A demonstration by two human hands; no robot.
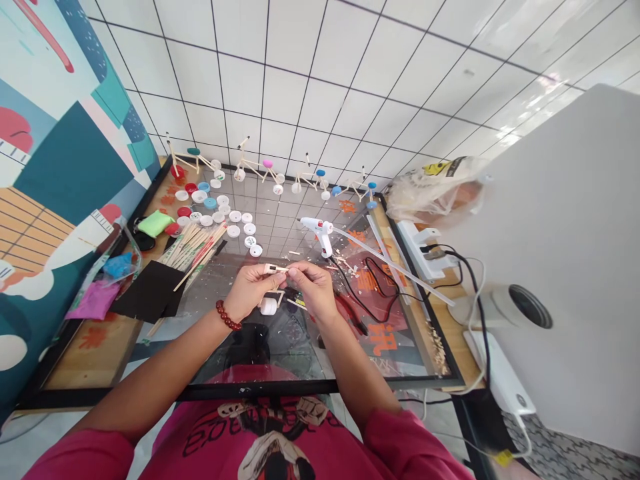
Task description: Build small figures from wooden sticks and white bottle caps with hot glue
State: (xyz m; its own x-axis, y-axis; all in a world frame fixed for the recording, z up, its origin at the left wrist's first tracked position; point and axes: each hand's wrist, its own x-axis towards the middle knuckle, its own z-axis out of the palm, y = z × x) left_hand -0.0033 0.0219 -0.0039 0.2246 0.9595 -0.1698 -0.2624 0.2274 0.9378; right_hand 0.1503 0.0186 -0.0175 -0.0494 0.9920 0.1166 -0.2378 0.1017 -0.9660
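Both my hands meet over the glass tabletop, pinching a short pale wooden stick [276, 269] with a black band around it. The fingers of my left hand [245, 290] close on its banded end. My right hand [315, 288] is closed at the other end, its fingertips partly hiding the stick. Just below them is a white bottle cap [269, 306] with thin wooden sticks beside it; I cannot tell whether these are joined to the held piece. A white glue gun [316, 230] stands beyond my right hand, a long clear glue stick [390, 263] extending from its back.
Several small stick-and-cap models [260, 170] line the back edge. Loose bottle caps [235, 216], wooden sticks [200, 243] and black sheets [150, 291] lie left. Red-handled pliers [353, 313], a black cord [370, 313] and a power strip [425, 253] are right.
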